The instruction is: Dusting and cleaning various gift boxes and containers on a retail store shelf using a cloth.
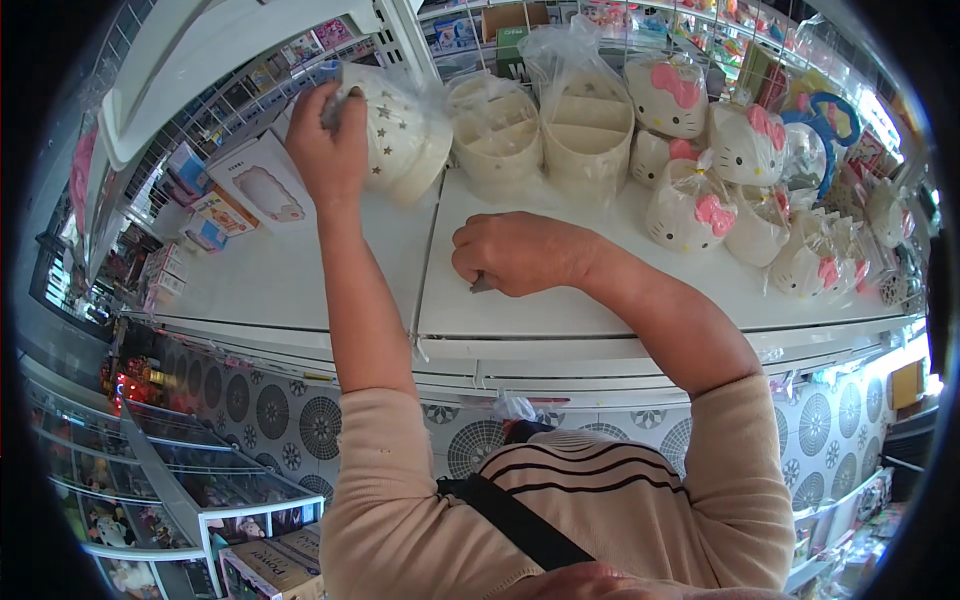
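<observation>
My left hand (330, 140) grips the top of a cream pot with star shapes (400, 140), wrapped in clear plastic, and tilts it over the white shelf (440, 310). Lower down and to the right, my right hand (525, 255) is closed against the shelf top. A bit of grey material, perhaps a cloth, pokes out under its fingers. Behind that hand stand a cream divided holder (585, 130) and a smaller cream holder (495, 135), both in clear plastic.
White cat-face containers with pink bows (690, 215) crowd the shelf's right side. At the left stand a white box (260, 180) and smaller packages. A wire rack backs the shelf, and a white upper shelf (190, 60) juts out at the upper left.
</observation>
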A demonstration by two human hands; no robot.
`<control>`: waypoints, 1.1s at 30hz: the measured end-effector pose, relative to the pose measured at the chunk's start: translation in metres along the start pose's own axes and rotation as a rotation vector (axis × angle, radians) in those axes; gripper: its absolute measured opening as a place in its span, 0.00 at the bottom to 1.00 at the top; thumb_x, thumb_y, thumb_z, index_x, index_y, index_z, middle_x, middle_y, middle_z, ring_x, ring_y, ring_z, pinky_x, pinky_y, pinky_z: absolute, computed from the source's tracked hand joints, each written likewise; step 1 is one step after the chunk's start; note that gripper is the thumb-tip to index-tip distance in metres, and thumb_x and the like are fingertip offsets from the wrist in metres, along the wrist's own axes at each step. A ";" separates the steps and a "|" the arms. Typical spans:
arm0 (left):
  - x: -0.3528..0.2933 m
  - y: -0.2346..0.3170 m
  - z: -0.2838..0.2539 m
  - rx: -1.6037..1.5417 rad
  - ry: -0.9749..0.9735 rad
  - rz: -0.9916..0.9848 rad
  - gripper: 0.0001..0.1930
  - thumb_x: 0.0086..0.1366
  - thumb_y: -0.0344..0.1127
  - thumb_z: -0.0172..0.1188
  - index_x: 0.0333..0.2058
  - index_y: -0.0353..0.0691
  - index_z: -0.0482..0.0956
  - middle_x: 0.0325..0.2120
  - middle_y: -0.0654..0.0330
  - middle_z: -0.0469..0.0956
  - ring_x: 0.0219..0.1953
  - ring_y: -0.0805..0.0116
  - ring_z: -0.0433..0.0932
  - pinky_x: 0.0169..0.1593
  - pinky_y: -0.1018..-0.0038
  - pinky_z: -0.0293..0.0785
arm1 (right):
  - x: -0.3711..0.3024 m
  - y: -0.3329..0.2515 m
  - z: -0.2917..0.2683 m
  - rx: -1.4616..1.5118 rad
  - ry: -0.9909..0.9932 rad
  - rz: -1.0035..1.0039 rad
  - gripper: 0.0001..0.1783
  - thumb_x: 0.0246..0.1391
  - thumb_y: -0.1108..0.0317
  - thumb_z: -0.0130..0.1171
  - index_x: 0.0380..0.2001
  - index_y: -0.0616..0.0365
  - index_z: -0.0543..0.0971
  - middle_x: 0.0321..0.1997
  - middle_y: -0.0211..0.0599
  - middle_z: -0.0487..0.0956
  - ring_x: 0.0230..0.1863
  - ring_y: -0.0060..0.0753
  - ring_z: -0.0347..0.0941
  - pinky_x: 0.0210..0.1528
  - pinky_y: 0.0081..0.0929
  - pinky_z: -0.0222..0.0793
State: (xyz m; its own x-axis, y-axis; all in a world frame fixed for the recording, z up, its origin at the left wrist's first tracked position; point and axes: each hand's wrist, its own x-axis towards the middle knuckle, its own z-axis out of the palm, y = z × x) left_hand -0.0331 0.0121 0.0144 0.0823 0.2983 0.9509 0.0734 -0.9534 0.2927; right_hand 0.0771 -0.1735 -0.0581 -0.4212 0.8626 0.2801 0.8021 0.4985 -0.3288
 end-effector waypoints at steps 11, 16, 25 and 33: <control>-0.032 -0.032 0.045 0.398 -0.453 -0.038 0.16 0.52 0.41 0.57 0.38 0.38 0.78 0.40 0.52 0.76 0.42 0.51 0.75 0.45 0.61 0.72 | -0.002 0.008 -0.002 0.052 -0.086 0.080 0.04 0.40 0.78 0.55 0.24 0.59 0.74 0.29 0.35 0.73 0.38 0.41 0.70 0.40 0.35 0.67; -0.042 -0.042 0.053 0.427 -0.477 -0.069 0.18 0.54 0.46 0.55 0.39 0.40 0.77 0.43 0.54 0.74 0.43 0.52 0.75 0.46 0.60 0.71 | 0.006 0.011 0.002 -0.024 0.314 -0.098 0.08 0.41 0.77 0.56 0.29 0.60 0.76 0.36 0.37 0.75 0.45 0.41 0.70 0.48 0.32 0.66; -0.031 -0.069 0.039 0.445 -0.232 0.047 0.18 0.61 0.52 0.52 0.42 0.47 0.76 0.43 0.53 0.73 0.50 0.54 0.69 0.51 0.60 0.66 | 0.008 0.027 0.045 -0.191 0.015 0.060 0.30 0.54 0.47 0.50 0.54 0.54 0.68 0.58 0.49 0.65 0.59 0.51 0.59 0.59 0.46 0.57; -0.029 -0.052 0.054 0.239 -0.215 0.020 0.16 0.64 0.48 0.52 0.42 0.44 0.77 0.44 0.53 0.73 0.46 0.54 0.72 0.48 0.64 0.69 | -0.016 0.016 0.038 -0.166 -0.036 0.179 0.31 0.55 0.42 0.48 0.53 0.54 0.69 0.59 0.48 0.63 0.60 0.51 0.58 0.59 0.45 0.59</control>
State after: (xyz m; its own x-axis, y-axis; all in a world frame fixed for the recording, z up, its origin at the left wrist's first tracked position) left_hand 0.0144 0.0550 -0.0340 0.2921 0.3066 0.9059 0.2991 -0.9290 0.2180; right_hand 0.0802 -0.1762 -0.1021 -0.2786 0.9399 0.1973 0.9227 0.3190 -0.2166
